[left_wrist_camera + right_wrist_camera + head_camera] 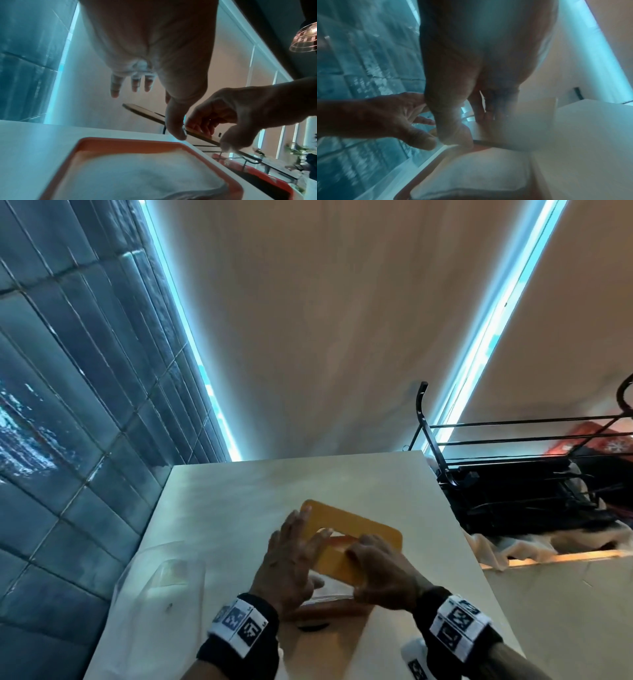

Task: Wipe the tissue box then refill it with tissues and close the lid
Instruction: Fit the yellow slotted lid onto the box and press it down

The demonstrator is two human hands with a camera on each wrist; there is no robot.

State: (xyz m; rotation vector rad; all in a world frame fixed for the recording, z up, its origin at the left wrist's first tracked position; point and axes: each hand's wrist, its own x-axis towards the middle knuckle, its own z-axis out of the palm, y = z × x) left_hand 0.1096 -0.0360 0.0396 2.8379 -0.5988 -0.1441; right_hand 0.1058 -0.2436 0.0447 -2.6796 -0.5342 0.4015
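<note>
An orange tissue box (325, 613) stands on the pale table (239, 508), filled with white tissues (145, 169). Its flat orange lid (363, 529), with an oval slot, is held tilted just above the box. My right hand (363, 573) pinches the lid's near right edge between thumb and fingers. My left hand (301, 546) lies with straight fingers along the lid's left side, and its thumb touches the near edge. The wrist views show the lid (145, 112) edge-on over the box rim (120, 142) and the tissues (479, 169).
An empty clear plastic wrapper (171, 573) lies on the table to the left of the box. A black wire rack (513, 474) with a red item stands beyond the table's right edge. A dark tiled wall (68, 405) runs along the left.
</note>
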